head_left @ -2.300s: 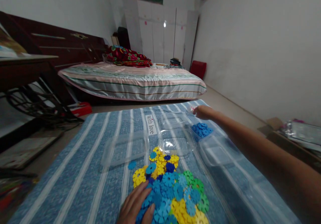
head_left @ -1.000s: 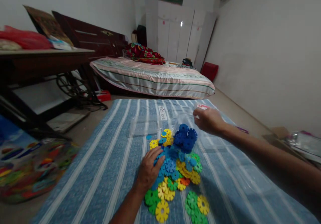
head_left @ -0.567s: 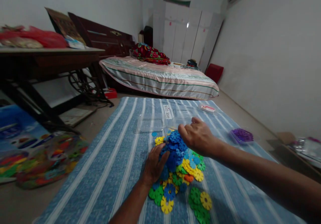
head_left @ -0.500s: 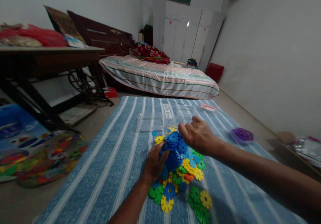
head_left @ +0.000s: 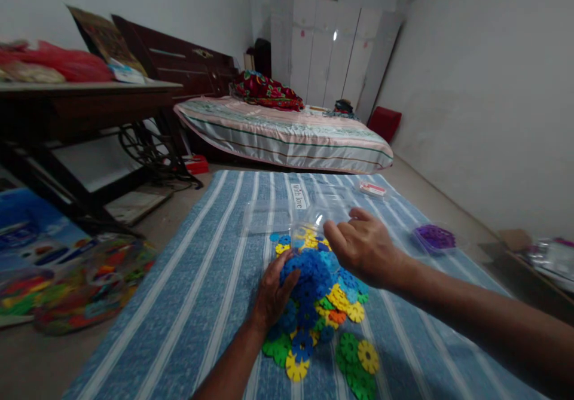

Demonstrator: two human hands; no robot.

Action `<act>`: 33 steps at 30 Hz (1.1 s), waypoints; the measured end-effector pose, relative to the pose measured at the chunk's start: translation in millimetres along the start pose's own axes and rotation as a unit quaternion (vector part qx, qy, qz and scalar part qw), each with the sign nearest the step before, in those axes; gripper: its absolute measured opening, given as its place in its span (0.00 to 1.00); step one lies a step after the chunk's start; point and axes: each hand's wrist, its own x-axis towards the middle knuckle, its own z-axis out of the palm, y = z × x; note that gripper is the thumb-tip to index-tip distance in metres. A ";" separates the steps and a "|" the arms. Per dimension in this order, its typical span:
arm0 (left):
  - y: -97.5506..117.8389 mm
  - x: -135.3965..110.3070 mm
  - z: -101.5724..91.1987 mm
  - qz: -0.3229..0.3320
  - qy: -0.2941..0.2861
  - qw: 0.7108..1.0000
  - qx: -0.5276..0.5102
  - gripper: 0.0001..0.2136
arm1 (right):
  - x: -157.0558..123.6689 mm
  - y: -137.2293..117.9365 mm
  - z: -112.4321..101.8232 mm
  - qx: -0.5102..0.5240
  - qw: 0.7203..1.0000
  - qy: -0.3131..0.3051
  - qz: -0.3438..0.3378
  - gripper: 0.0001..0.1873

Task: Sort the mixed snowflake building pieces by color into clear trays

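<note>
A clear plastic box, hard to see, is tipped toward me over a heap of flower-shaped plastic discs. Blue discs spill from its mouth onto yellow discs, green discs and an orange disc. My right hand is closed in a fist on the box's right side. At the lower left corner, my left hand curls its fingers round the edge, thumb lying over the blue discs. Part of the box is hidden behind the hands and discs.
Beyond the heap lie a clear lid and a "With love" label on the striped cloth. A tub of purple discs stands at right, a small red-and-white packet at the far edge. Bagged coloured pieces lie at left.
Blue discs have slid out of the box toward me and spread lower over the heap. Both hands stay at the box, the right a little lower. The view has shifted slightly.
</note>
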 end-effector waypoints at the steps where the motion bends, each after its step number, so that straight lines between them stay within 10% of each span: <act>1: 0.7 0.4 -0.5 0.000 -0.001 1.000 0.004 0.24 | -0.3 2.4 1.2 -0.001 1.000 -0.011 0.015 0.14; 8: -5.4 5.8 0.4 0.051 0.011 0.997 0.056 0.21 | -0.1 68.6 31.8 -0.043 0.951 -0.148 0.268 0.11; 16: -23.1 8.3 0.2 0.068 0.027 0.994 0.080 0.18 | -69.9 196.3 108.5 0.105 0.737 -0.210 0.634 0.10; 25: -33.6 9.4 -3.1 0.047 0.030 0.993 0.103 0.17 | -136.8 202.6 172.2 0.151 0.662 -0.276 0.680 0.18; 33: -35.2 14.8 -4.2 0.038 0.034 0.994 0.100 0.19 | -168.4 225.2 150.7 0.051 0.659 -0.328 0.675 0.17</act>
